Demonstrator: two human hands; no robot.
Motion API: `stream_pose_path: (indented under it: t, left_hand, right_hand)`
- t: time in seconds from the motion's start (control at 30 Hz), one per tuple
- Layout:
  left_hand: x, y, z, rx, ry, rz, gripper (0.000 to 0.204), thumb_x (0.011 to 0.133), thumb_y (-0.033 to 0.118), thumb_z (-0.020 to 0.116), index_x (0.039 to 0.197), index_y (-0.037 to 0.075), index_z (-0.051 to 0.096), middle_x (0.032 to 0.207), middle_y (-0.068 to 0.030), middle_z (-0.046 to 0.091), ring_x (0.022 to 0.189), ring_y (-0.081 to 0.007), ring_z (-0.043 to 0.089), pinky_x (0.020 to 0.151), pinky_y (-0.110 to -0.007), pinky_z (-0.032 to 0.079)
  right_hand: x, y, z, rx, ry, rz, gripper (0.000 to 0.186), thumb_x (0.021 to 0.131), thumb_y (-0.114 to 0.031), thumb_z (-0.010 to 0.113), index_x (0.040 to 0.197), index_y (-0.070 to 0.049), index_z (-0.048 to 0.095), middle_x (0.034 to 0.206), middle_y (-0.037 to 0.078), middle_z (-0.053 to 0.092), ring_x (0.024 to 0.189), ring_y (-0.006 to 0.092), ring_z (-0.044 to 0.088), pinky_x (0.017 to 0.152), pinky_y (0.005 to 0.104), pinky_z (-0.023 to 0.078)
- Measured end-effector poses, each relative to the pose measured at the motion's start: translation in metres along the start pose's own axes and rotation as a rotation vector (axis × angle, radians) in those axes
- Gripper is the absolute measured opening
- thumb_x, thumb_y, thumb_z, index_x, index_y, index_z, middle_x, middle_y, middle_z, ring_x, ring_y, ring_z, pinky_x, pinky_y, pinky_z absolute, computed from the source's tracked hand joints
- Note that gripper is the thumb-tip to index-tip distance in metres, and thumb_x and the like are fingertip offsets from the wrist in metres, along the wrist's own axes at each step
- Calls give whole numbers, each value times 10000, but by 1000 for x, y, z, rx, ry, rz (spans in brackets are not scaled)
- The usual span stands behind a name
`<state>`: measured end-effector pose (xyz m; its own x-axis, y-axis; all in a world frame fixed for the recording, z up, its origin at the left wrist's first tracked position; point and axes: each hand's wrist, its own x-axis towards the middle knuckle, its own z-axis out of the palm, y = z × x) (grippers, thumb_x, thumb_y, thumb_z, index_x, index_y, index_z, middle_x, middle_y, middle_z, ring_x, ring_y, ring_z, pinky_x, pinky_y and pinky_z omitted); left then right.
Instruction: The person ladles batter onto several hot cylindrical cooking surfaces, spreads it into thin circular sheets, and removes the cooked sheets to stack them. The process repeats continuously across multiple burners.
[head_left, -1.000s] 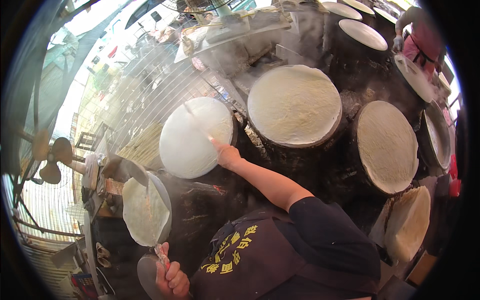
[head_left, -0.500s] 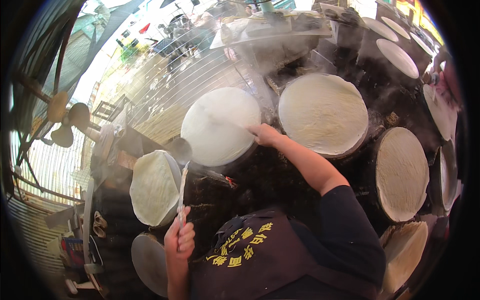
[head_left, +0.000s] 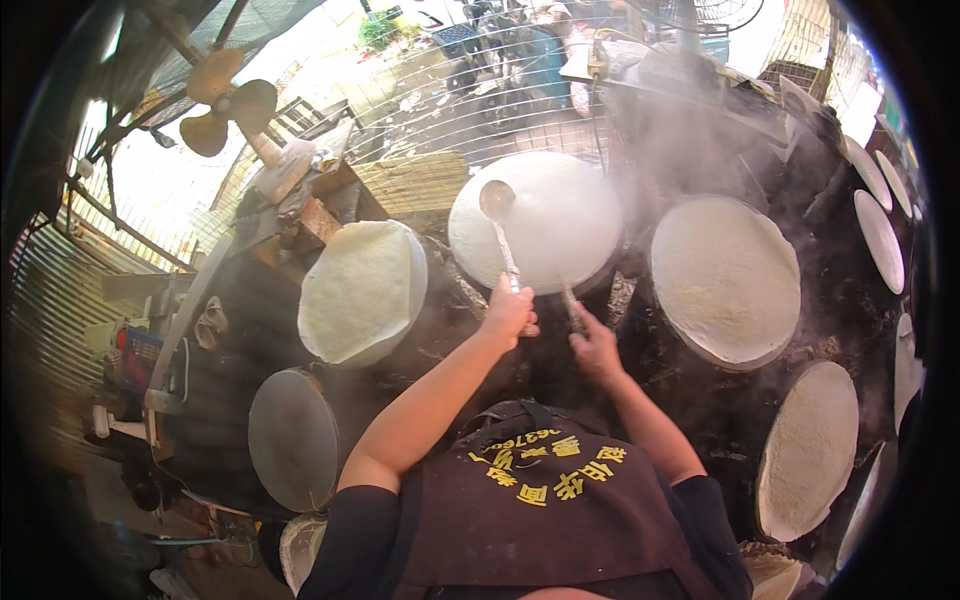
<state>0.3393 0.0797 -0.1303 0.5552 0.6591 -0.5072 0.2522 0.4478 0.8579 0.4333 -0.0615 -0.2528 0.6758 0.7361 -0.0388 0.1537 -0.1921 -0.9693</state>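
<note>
My left hand (head_left: 510, 310) is closed round the handle of a ladle (head_left: 497, 200). The ladle's round bowl is over the far half of a round griddle (head_left: 585, 215) coated in smooth white batter. My right hand (head_left: 597, 345) grips a narrow stick-like tool (head_left: 569, 294), its tip at the griddle's near edge; its far end is blurred, and I cannot tell its exact kind. To the left, a pale thin sheet (head_left: 355, 290) covers another round griddle, its right edge folded back. A round griddle on the right bears a textured whitish sheet (head_left: 728, 280).
Another sheet-covered griddle (head_left: 812, 450) stands at far right. A bare grey round plate (head_left: 293, 440) is at lower left. A fan (head_left: 228, 103) juts in at upper left. Beyond the griddles runs a wire grille (head_left: 400, 130). Steam drifts over the right side, near several pale discs (head_left: 880, 240).
The ladle has moved from the left griddle's edge to over the batter-coated one. My right hand has drawn back toward me, off the batter. The view has turned left.
</note>
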Motion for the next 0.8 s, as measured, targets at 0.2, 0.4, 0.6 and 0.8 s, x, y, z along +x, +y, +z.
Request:
stream_pose_path:
  t: [0.2,0.4,0.6,0.8]
  left_hand:
    - [-12,-4,33,-800,-81,-190,55,964,85,423,963,66,372,722,-53,419,485,-109,399,388,-275,368]
    - [-107,18,-78,-1025,-533,-81,382,1023,189,369,1405,184,384,697,3,355,460,-61,314,330,-187,272]
    - [-195,17,-122,-924,-391,-196,374,1023,168,357,1393,213,394,711,-6,360,490,-59,338,323,-168,322]
    - [-242,-7,-147,-796,-248,-153,312,1000,146,436,1297,242,435,706,1,427,468,-48,363,338,-167,325]
  right_hand:
    - [-19,-6,5,-136,-45,-372,559,773,-28,551,1326,-86,494,931,262,617,859,423,603,739,448,491]
    - [47,-4,-62,-526,113,-216,637,781,-48,544,1392,-184,426,860,236,612,773,408,611,686,487,495]
    - [24,-5,-37,-804,-281,-328,621,815,-39,473,1401,-232,404,802,218,561,714,418,583,668,507,474]
    - [-16,18,-38,-485,-136,-447,640,763,-5,542,1378,-149,439,805,226,594,756,409,576,683,477,458]
